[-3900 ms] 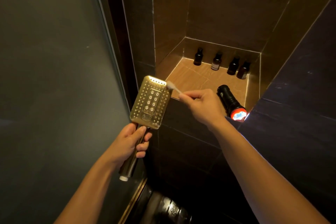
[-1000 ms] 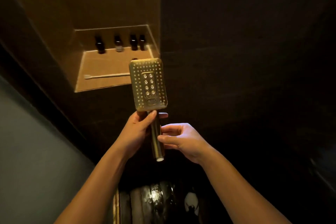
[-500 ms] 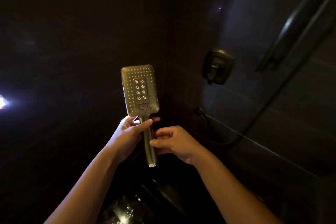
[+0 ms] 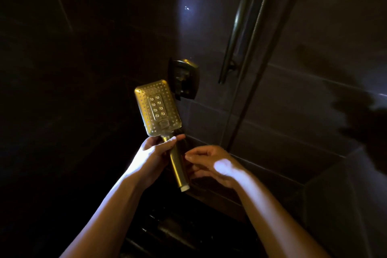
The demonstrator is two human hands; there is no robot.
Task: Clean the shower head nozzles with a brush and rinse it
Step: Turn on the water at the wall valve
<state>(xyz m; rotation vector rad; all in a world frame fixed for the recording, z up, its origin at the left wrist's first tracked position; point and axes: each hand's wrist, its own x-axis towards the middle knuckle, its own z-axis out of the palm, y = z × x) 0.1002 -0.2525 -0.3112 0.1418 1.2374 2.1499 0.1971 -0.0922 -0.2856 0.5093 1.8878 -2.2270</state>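
A gold rectangular shower head (image 4: 157, 109) with rows of nozzles faces me, upright and tilted a little to the left. My left hand (image 4: 151, 154) grips the top of its handle just under the head. The handle's lower end (image 4: 182, 182) is bare, with no hose on it. My right hand (image 4: 211, 163) is next to the handle on the right, fingers loosely curled and apart, holding nothing. No brush is in view.
A wall valve control (image 4: 184, 78) sits on the dark tiles just behind the head. A vertical slide rail (image 4: 238, 27) and a metal hose (image 4: 253, 35) run down the wall at right. The wet dark floor (image 4: 171, 230) lies below.
My view has swung right from the niche to the valve wall. The brush was left on the niche shelf. My right hand has eased slightly off the handle.
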